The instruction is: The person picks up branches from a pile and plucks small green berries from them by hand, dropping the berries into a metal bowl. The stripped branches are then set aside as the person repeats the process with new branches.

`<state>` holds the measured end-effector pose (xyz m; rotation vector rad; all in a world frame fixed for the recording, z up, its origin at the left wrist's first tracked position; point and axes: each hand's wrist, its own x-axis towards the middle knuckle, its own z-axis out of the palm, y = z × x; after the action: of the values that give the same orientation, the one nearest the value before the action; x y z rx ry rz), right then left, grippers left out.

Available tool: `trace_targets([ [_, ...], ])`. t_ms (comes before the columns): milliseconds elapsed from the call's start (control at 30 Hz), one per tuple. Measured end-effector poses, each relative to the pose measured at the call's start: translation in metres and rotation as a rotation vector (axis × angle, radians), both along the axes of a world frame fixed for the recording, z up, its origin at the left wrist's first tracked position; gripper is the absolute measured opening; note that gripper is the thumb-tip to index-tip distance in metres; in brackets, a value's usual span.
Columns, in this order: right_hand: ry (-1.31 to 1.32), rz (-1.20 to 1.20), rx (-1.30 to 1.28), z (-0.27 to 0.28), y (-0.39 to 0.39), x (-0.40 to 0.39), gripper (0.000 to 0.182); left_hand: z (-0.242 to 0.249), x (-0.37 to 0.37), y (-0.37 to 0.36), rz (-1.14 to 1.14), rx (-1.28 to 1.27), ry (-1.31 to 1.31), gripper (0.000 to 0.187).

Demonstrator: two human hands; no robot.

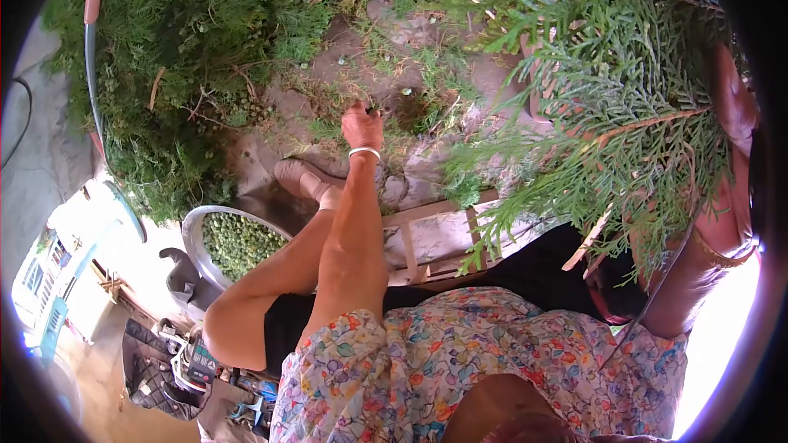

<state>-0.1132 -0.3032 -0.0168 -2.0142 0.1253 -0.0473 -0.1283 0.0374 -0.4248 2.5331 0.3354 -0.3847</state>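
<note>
My left hand [361, 127], with a white bracelet at its wrist, reaches down to the littered ground ahead of me. Its fingers are closed, and a small dark thing shows at the fingertips, too small to name. At the right edge, my right hand [733, 98] is partly hidden by foliage and grips a large evergreen branch [607, 107]. The branch spreads leftward over my right leg, and its cut, pale end [587, 239] points toward my lap. Green sprigs and dry bits lie about my left hand.
A pale basin [190, 234] of small green cones [238, 242] stands left of my knee. Heaped evergreen branches [156, 57] lie ahead and left, near a curved pipe [90, 66]. Wooden slats [402, 250] are below me. A quilted bag [148, 373] and tools sit lower left.
</note>
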Motion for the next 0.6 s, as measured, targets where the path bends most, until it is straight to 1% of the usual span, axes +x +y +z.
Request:
trace_targets([
  [67, 0.004, 0.0, 0.003, 0.001, -0.001, 0.0, 0.033, 0.0, 0.004, 0.0, -0.065, 0.058, 0.085, 0.025],
  [100, 0.002, 0.0, 0.005, 0.001, -0.001, -0.001, 0.033, 0.0, 0.008, 0.003, -0.138, 0.063, 0.016, 0.02],
  [133, -0.002, 0.001, 0.006, 0.001, -0.001, 0.0, 0.033, 0.003, 0.01, 0.01, -0.139, 0.066, 0.013, 0.02],
  [167, -0.007, 0.003, 0.009, 0.001, -0.002, 0.0, 0.033, 0.007, 0.01, 0.019, 0.198, -0.451, 0.24, 0.016],
  [200, -0.008, 0.006, 0.009, 0.002, -0.002, 0.0, 0.033, 0.027, 0.014, 0.02, 0.435, -0.832, 0.345, 0.009],
  [233, -0.008, 0.007, 0.012, 0.003, -0.003, 0.0, 0.034, 0.047, 0.018, 0.021, 0.733, -1.158, 0.439, 0.004],
  [267, -0.005, 0.011, 0.019, 0.004, -0.002, 0.001, 0.034, 0.065, 0.021, 0.019, 0.735, -1.154, 0.44, 0.004],
  [300, -0.004, 0.014, 0.026, 0.004, -0.001, 0.002, 0.034, 0.081, 0.024, 0.017, 0.768, -1.3, 0.426, 0.005],
  [367, -0.005, 0.016, 0.028, 0.006, -0.001, 0.004, 0.034, 0.072, 0.027, 0.008, 0.556, -1.187, 0.404, 0.006],
  [400, 0.012, 0.015, 0.033, 0.005, -0.001, 0.005, 0.035, 0.061, 0.029, -0.001, 0.555, -1.19, 0.403, 0.006],
  [433, 0.029, 0.009, 0.045, 0.005, 0.001, 0.007, 0.035, 0.051, 0.032, -0.011, 0.391, -1.034, 0.375, 0.009],
  [467, 0.076, -0.008, 0.074, 0.004, 0.006, 0.009, 0.035, 0.033, 0.033, -0.02, 0.172, -0.818, 0.298, 0.009],
  [500, 0.147, -0.041, 0.129, 0.006, 0.016, 0.012, 0.035, 0.016, 0.032, -0.028, -0.083, -0.522, 0.157, 0.009],
  [533, 0.256, -0.091, 0.209, 0.011, 0.029, 0.013, 0.035, 0.005, 0.032, -0.041, -0.228, -0.324, 0.068, 0.009],
  [567, 0.352, -0.151, 0.299, 0.015, 0.039, 0.015, 0.036, -0.008, 0.033, -0.056, -0.304, -0.21, 0.022, 0.009],
  [600, 0.444, -0.207, 0.4, 0.019, 0.046, 0.019, 0.036, -0.007, 0.034, -0.064, -0.329, -0.151, 0.012, 0.009],
])
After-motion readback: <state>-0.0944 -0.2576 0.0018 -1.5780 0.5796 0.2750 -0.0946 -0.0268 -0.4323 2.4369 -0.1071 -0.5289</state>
